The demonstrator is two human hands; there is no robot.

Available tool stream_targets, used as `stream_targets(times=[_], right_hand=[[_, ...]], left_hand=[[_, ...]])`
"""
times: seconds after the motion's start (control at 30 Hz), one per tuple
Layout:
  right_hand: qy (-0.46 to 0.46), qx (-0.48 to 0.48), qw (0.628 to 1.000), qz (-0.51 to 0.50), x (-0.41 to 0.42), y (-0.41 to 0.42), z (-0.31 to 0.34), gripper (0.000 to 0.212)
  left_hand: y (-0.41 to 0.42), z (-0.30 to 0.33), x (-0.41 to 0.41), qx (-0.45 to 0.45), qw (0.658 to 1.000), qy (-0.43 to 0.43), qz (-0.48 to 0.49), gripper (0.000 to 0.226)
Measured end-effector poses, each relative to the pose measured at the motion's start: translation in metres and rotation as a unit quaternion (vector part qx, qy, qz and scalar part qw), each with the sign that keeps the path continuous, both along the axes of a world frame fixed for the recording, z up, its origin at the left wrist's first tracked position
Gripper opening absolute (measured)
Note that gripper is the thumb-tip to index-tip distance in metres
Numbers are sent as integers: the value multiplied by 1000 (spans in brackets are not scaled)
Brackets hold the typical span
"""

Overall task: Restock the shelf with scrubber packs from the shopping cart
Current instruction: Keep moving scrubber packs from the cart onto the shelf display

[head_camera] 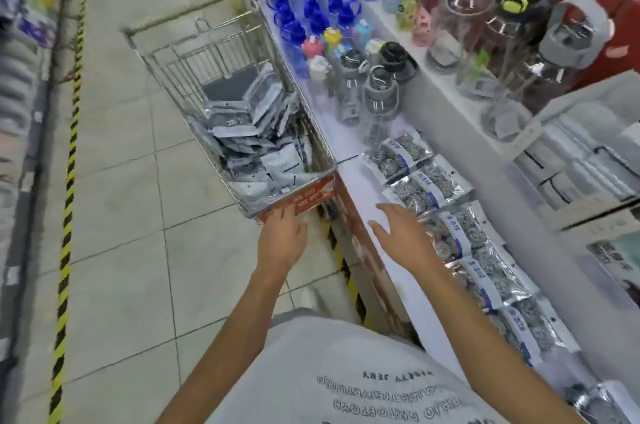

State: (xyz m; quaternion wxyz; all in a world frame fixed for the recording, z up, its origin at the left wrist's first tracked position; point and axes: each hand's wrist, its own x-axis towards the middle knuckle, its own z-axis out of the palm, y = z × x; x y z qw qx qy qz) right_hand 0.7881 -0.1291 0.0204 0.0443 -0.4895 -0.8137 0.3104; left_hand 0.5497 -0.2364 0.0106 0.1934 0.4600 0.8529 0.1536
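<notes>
Scrubber packs — loose heap in the shopping cart, centre of frame; a row already laid along the shelf, right of centre. Left hand rests on the cart's near rim, grip released, holding nothing. Right hand hovers open over the shelf beside the row. Advice — reach past the rim, lift from the heap's top, extend the row neatly.
</notes>
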Motion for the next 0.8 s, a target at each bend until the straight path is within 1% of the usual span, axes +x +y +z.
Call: stream_targets(times=[0.13,0.2,0.37,0.43,0.57,0.8], right_hand=[[-14,-6,999,40,-50,8,-1,51],[-19,-2,998,56,-78,14,0,46],[-5,-7,996,94,-156,39,0,36],[-17,-10,995,103,-187,52,0,38],[-33,-10,994,103,-250,81,1,54],[-39,-7,995,95,-342,163,-2,55]], left_hand=[[-11,-2,-42,7,997,-6,72,36],[-13,-3,-65,12,995,-13,101,38],[-5,-1,-126,22,989,-41,143,41],[1,0,-151,27,985,-55,160,46],[18,-2,-194,38,982,-65,174,48],[72,-8,-266,45,974,-98,197,43]])
